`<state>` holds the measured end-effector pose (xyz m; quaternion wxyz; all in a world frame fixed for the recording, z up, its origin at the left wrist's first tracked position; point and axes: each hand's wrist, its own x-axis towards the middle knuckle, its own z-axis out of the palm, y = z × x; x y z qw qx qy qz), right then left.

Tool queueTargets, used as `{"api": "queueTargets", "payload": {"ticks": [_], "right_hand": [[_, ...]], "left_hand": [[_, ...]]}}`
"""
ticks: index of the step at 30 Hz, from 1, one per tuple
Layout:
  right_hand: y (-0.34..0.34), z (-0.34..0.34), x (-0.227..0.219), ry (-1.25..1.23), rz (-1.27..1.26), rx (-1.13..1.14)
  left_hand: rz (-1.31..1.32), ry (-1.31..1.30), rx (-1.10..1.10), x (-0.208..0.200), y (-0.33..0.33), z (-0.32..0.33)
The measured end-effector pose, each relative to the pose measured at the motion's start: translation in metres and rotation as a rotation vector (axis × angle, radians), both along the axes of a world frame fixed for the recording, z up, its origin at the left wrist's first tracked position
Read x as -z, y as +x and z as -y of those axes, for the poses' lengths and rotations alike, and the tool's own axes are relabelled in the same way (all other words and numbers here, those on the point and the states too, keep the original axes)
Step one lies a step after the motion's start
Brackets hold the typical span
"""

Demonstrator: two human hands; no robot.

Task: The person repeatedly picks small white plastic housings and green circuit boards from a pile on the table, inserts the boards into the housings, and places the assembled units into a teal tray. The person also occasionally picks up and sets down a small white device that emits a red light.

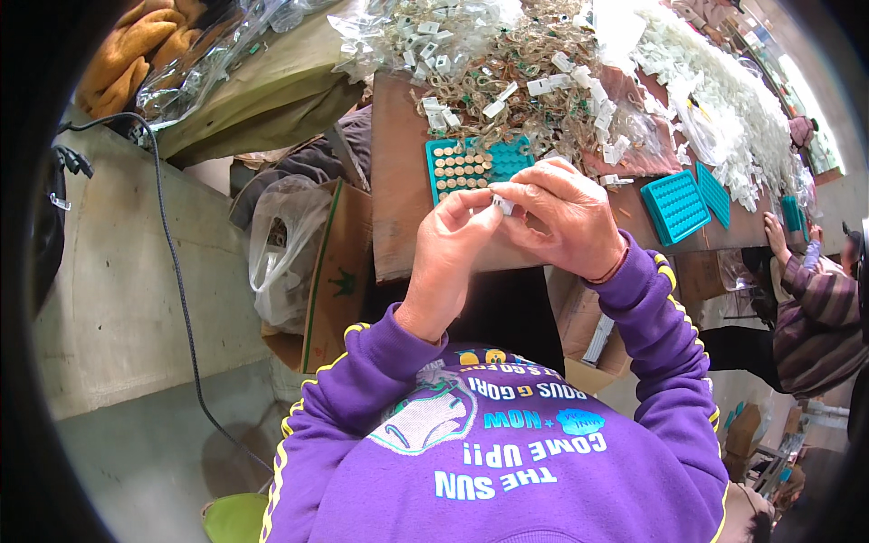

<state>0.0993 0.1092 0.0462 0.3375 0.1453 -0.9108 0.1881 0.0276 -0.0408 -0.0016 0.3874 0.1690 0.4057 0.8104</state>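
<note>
Illumination is bright and strongest toward the upper right, where the white pile (747, 122) partly washes out; highlights mark the right hand (566, 217), and straight edges bend toward a black vignette.

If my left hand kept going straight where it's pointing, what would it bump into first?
Probably the small white plastic piece at the tips of your left hand, then your right hand just past it, though depth is hard to judge.
</note>
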Motion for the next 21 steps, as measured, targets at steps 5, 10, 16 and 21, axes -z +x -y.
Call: {"api": "queueTargets", "payload": {"ticks": [5, 10, 16, 21], "right_hand": [[0.003, -0.002, -0.004, 0.049, 0.018, -0.008], [0.006, -0.002, -0.005, -0.002, 0.080, -0.008], [0.006, 0.003, 0.005, -0.031, -0.012, 0.075], [0.005, -0.001, 0.009, -0.122, 0.015, 0.005]], "left_hand": [[0.044, 0.018, 0.062, 0.000, -0.001, -0.002], [0.123, 0.049, 0.032, -0.003, 0.004, -0.004], [0.257, 0.155, 0.098, -0.003, 0.003, -0.006], [0.427, 0.324, 0.105, 0.007, -0.001, -0.011]]}}
